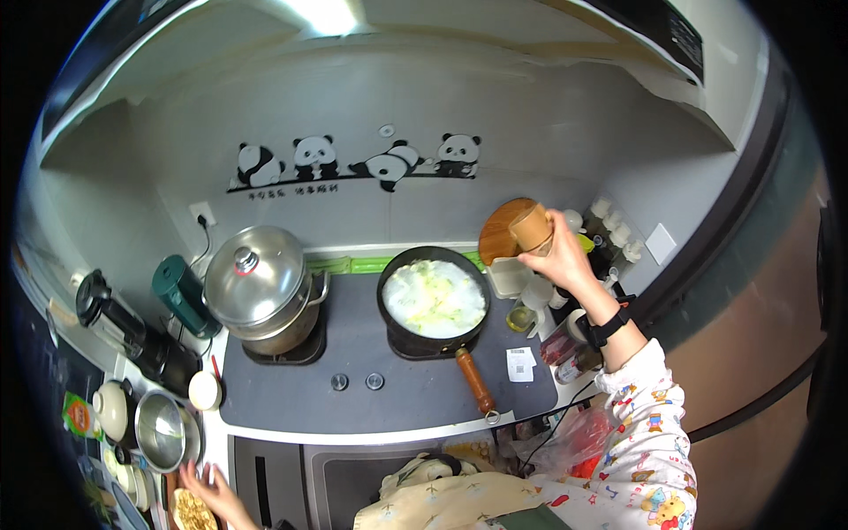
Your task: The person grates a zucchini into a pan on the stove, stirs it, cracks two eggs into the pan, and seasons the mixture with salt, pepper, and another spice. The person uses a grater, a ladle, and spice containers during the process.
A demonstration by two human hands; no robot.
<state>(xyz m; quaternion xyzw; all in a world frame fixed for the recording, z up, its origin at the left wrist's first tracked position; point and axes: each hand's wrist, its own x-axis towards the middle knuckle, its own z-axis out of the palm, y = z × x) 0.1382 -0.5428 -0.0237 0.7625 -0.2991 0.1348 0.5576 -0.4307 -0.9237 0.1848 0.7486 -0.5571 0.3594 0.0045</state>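
At the right, my right hand (562, 255) is closed around a small jar with a wooden-looking lid (531, 227), tilted beside a round wooden board (498, 228). At the lower left, my left hand (215, 493) has its fingers apart, near a plate of brown chopped food (192, 511); it seems to hold nothing. On the right burner stands a black pan (487, 291) with a wooden handle (474, 381); it holds white foamy liquid with pale green pieces (434, 299).
A lidded steel pot (255, 278) stands on the left burner. Left of it are a green kettle (182, 295), a black blender (142, 341) and a steel bowl (159, 430). An oil jug (521, 318), bottles and a pale container (509, 278) crowd the right side.
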